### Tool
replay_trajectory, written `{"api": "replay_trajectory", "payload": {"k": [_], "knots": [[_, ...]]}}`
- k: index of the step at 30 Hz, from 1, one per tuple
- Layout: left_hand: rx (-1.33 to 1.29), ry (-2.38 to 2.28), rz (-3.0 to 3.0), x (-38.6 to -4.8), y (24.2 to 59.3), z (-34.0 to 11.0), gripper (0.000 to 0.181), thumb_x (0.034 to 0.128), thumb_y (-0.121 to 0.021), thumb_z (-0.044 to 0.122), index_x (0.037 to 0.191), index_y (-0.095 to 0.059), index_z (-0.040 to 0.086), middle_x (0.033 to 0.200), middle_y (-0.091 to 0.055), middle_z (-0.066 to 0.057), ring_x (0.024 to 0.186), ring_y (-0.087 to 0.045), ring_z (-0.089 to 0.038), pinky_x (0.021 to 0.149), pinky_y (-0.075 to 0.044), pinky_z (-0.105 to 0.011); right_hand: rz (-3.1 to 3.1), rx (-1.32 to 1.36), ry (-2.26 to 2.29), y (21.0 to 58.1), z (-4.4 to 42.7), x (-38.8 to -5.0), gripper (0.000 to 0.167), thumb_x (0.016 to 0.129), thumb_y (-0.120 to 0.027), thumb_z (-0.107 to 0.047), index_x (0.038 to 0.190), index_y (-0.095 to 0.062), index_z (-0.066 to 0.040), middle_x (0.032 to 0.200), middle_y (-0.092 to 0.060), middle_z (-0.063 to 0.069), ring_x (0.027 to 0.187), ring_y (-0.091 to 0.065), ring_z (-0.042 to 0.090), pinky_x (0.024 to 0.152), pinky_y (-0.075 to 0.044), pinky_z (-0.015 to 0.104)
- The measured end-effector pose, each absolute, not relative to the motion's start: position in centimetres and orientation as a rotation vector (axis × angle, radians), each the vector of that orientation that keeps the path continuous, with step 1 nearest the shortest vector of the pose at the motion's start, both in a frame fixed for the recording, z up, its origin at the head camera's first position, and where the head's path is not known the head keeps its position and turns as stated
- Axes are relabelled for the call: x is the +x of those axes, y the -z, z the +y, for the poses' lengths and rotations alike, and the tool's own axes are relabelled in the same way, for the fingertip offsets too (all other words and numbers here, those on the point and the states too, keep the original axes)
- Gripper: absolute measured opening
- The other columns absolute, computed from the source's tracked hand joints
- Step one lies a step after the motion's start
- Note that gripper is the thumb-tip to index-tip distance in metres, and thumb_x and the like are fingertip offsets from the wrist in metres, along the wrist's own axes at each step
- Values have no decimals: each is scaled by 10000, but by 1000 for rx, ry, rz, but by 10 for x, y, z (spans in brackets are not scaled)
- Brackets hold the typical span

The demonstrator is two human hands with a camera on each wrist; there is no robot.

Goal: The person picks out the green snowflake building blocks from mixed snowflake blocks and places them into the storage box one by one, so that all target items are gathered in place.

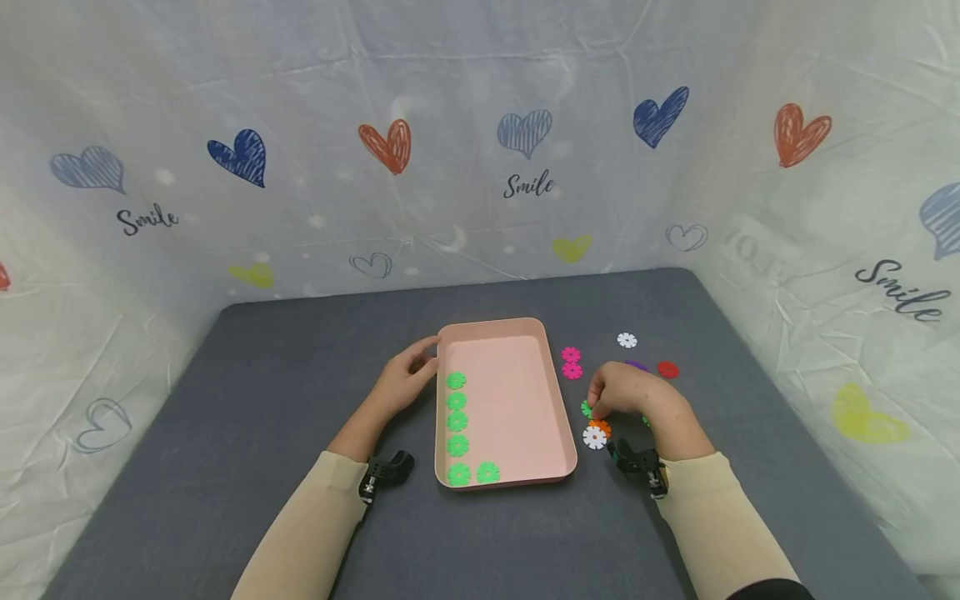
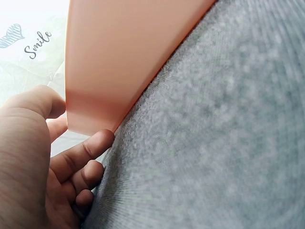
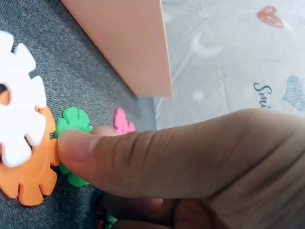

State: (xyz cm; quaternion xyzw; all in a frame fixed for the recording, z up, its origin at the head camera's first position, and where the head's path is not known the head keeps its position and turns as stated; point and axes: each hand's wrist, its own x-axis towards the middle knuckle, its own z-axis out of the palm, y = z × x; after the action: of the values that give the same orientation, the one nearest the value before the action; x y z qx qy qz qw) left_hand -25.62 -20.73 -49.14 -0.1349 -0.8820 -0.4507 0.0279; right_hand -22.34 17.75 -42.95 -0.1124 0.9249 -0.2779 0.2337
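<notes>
A pink tray [image 1: 510,400] lies in front of me. Along its left side runs a column of green notched plastic discs [image 1: 457,422], with one more at the bottom beside the column. My left hand [image 1: 405,379] rests against the tray's upper left side, its fingers touching the wall [image 2: 95,109] and holding nothing. To the right of the tray, my right hand [image 1: 626,390] pinches a green notched disc [image 3: 74,119] between thumb and finger, low over the table. Right beside it lie a white disc [image 3: 24,100] and an orange disc [image 3: 35,176], the white one overlapping the orange.
Two pink discs [image 1: 572,362] lie just right of the tray. A white disc [image 1: 627,340], a red disc [image 1: 667,369] and a partly hidden purple disc [image 1: 637,365] lie farther out. Patterned sheeting [image 1: 457,208] encloses the grey table [image 1: 315,350].
</notes>
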Motion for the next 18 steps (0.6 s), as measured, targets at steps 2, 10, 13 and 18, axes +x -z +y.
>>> {"api": "replay_trajectory", "payload": {"k": [2,10,13,18], "knots": [[-420,1391,-2721,-257,491,-207,483,1057,-619,252,1517,-521,145,1110,-704,-128,924,-658,-261,849,-490,-508,2554,-296,754,429,177,-223,169,779,-817,-20,822,-661,-70,784,-603,35,671,-504,181,596,-412,331],[-429,1382,-2719,-257,490,-207,489,1057,-620,259,1521,-515,144,1105,-704,-122,930,-662,-255,856,-491,-515,2577,-310,759,429,179,-225,260,781,-861,-74,755,-603,-89,718,-533,18,634,-469,168,580,-381,323],[-420,1379,-2724,-257,489,-206,485,1058,-617,255,1520,-517,148,1109,-705,-125,937,-663,-261,856,-491,-514,2585,-365,822,424,181,-226,281,836,-821,-93,723,-564,-95,637,-459,-10,577,-422,146,570,-356,318],[-406,1382,-2735,-256,490,-207,485,1057,-614,248,1521,-516,148,1116,-708,-122,933,-665,-252,851,-492,-500,2596,-419,1075,407,179,-223,151,938,-725,-103,992,-603,-32,607,-438,5,522,-437,175,574,-386,350]]}}
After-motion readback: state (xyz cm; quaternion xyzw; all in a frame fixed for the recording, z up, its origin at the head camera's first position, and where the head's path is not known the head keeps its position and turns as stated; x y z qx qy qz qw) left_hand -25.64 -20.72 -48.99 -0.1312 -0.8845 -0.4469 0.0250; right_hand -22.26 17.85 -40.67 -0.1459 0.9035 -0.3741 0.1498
